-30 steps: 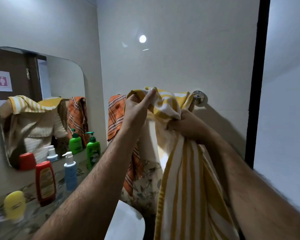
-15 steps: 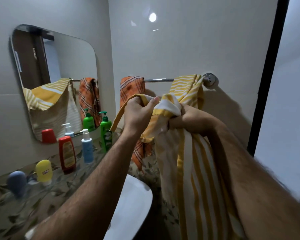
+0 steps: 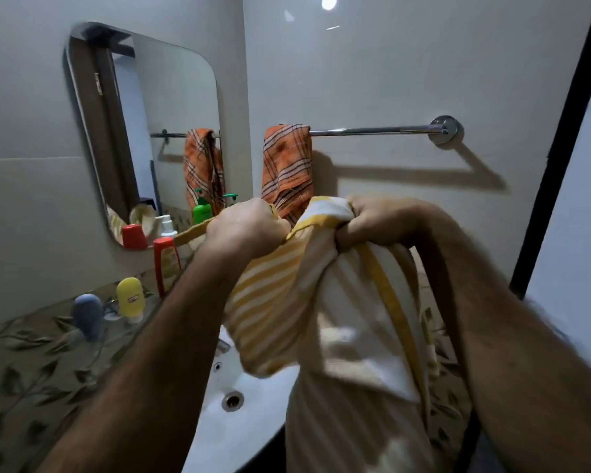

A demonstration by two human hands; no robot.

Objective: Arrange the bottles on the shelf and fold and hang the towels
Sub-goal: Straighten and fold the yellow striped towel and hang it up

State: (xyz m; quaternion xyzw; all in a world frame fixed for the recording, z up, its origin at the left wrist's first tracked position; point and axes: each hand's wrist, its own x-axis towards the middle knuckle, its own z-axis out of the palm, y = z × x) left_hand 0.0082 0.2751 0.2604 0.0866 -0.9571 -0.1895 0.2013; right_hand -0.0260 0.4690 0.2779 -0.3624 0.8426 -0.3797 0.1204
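Head view: the left hand (image 3: pixel 249 227) and right hand (image 3: pixel 372 220) each clench a bunched top edge of the yellow-striped towel (image 3: pixel 321 302), held off the towel rail (image 3: pixel 372 131) above the sink (image 3: pixel 239 421); the orange checked towel (image 3: pixel 285 165) hangs at the rail's left end; the red bottle (image 3: pixel 166 261), yellow bottle (image 3: pixel 130 298) and grey bottle (image 3: pixel 87 314) stand along the worktop's (image 3: pixel 31 370) back edge

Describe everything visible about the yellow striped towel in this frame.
The yellow striped towel is soft white cloth with yellow stripes and a broader yellow band. It is off the towel rail, bunched, held up over the sink. The left hand and right hand each grip its top edge; the rest hangs down loosely, slightly blurred.
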